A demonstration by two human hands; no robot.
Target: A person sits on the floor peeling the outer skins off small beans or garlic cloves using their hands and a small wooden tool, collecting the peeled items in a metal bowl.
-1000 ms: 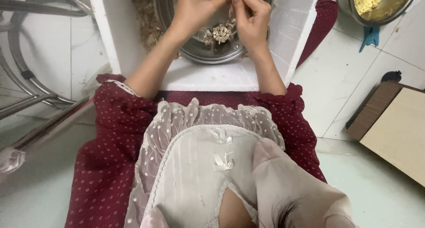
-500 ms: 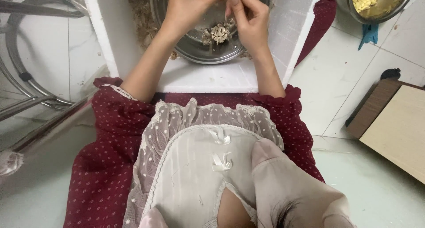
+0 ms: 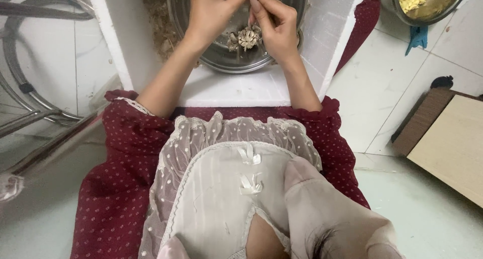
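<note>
Nearest the body, the white box (image 3: 226,90) rests against the lap, and beyond it, at twelve o'clock, the metal bowl (image 3: 221,58) sits under both hands. The left hand (image 3: 214,15) and right hand (image 3: 274,25) meet fingertip to fingertip, pinched on a small piece at the top edge, too cropped to give its direction or long axis. The garlic head (image 3: 246,37) lies in the bowl at seven o'clock of the right hand, just under it, sitting closer to the hands than half a second ago.
</note>
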